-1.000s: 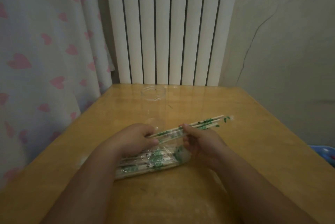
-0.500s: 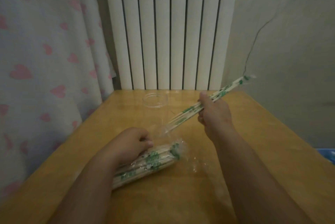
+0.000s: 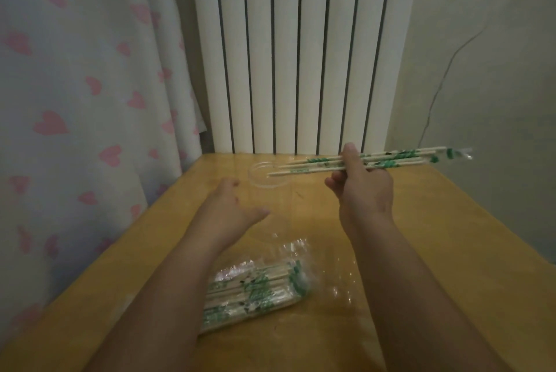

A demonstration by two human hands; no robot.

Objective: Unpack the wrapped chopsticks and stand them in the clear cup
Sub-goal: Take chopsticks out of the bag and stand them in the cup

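Observation:
My right hand (image 3: 362, 191) grips a few wrapped chopsticks (image 3: 388, 159), pale wood with green print, held nearly level. Their thin ends point left over the rim of the clear cup (image 3: 270, 176), which stands at the far middle of the wooden table (image 3: 421, 251). My left hand (image 3: 231, 209) hovers open just left of the cup, fingers apart and holding nothing. The clear plastic pack with the other wrapped chopsticks (image 3: 255, 290) lies on the table under my left forearm, its right end torn open.
A white ribbed radiator (image 3: 301, 49) stands right behind the table's far edge. A curtain with pink hearts (image 3: 84, 95) hangs along the left side. A pale wall with a thin cable (image 3: 481, 86) is on the right.
My right hand swung the chopsticks from a steep slant to nearly level, tips over the cup. My left hand left the pack and moved forward beside the cup, opening.

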